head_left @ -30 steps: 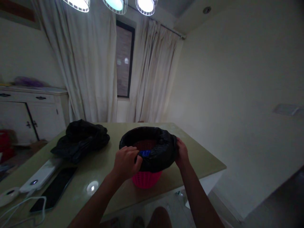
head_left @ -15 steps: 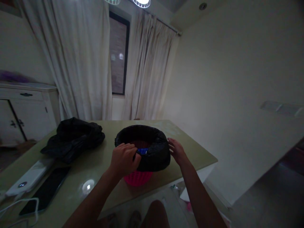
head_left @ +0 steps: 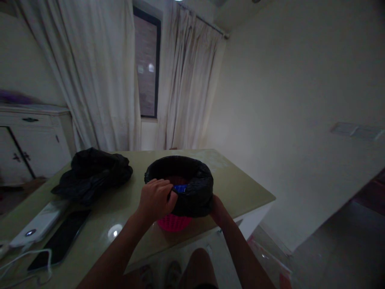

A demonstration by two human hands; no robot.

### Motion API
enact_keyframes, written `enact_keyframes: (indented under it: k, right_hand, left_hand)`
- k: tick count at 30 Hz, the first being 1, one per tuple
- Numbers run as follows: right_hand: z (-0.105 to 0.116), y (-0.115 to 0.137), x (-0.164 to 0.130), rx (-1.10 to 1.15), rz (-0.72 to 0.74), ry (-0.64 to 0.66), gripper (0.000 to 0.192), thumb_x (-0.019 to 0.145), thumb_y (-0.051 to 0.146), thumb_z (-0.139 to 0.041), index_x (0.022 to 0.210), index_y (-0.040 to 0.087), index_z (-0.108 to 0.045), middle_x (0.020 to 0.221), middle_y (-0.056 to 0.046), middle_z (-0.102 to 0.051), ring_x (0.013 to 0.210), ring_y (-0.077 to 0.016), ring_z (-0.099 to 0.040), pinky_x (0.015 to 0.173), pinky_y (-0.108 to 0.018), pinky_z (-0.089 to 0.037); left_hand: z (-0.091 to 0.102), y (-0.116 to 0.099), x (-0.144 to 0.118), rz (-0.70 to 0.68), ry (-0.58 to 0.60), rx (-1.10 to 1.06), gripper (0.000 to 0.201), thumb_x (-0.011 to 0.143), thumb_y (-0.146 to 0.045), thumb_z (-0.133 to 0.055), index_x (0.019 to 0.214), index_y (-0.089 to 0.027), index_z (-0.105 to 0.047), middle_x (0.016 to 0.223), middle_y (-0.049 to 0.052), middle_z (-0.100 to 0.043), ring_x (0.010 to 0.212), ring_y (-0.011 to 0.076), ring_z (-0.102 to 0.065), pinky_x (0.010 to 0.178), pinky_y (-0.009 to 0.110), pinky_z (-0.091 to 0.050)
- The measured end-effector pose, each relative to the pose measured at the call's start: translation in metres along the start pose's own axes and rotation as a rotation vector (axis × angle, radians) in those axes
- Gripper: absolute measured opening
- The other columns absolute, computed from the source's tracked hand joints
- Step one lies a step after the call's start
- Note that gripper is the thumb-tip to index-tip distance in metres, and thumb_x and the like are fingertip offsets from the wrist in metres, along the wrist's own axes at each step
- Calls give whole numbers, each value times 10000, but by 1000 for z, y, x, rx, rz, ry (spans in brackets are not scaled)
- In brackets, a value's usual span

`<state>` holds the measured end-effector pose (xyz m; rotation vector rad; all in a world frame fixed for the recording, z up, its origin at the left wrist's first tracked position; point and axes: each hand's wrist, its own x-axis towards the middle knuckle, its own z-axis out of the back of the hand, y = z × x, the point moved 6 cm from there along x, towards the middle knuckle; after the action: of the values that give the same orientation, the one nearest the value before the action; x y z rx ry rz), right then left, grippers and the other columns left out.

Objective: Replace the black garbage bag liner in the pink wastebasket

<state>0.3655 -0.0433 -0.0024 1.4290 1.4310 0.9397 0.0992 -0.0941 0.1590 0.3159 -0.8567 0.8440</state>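
Pink basket point(head_left: 173, 222) mostly under black bag point(head_left: 192, 188); cable point(head_left: 18, 263) cut off at frame edge

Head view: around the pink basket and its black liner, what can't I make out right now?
- Pink basket: mostly covered by the black bag folded over its rim.
- Right hand: fingertips hidden behind the bag's lower edge.
- Blue item: partly covered by the left hand; too dim to identify.
- Basket interior: dark.

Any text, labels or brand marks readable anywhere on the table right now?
None can be read.
Blue tag at the bag rim by the left hand: too blurred to tell any print.
Phone: screen dark.
White power bank: only a lit dot.
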Motion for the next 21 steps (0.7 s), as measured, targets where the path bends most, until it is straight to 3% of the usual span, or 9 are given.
enact_keyframes:
  k: [4,7,10,12,16,21]
  right_hand:
    - [-7,24,-3,-18,144,-48,403,615,425,-937,951,221,-846,1037,-102,-836,1048,-323,-748,965,-457,-607]
    - [-5,50,5,89,190,-143,479,598,435,-928,1017,228,-825,1065,-86,-835,1026,-300,-757,936,-425,-613]
    - [0,88,13,118,245,-256,553,606,470,-928,1080,231,-773,990,-58,-827,899,-254,-749,819,-377,-606]
    - [-4,120,14,7,330,-275,562,620,442,-938,1103,223,-753,887,-33,-800,798,-220,-714,731,-336,-569]
    - [-43,176,14,-405,542,-131,395,680,411,-916,979,181,-799,816,-34,-758,706,-173,-642,670,-298,-486]
    - [-102,195,29,-827,598,93,123,758,259,-829,858,189,-839,773,-31,-764,703,-158,-622,725,-303,-455]
  left_hand:
    - [4,-4,1,-41,-31,27,276,888,-219,-526,616,-235,-571,641,44,-644,617,212,-605,657,391,-407]
    - [6,-5,2,-67,-52,33,268,879,-204,-519,616,-237,-560,627,37,-632,602,203,-605,652,387,-402]
    - [8,-8,1,-114,-43,17,250,859,-194,-514,614,-241,-544,606,28,-605,572,191,-588,635,383,-396]
    - [10,-9,1,-134,-40,7,229,833,-189,-514,611,-246,-528,599,24,-594,558,186,-577,623,382,-397]
    - [13,-15,1,-153,-51,-31,228,824,-186,-506,606,-251,-500,590,20,-581,542,177,-563,604,373,-398]
    - [15,-18,0,-156,-102,-36,212,800,-171,-501,604,-251,-487,578,11,-563,518,166,-540,583,357,-398]
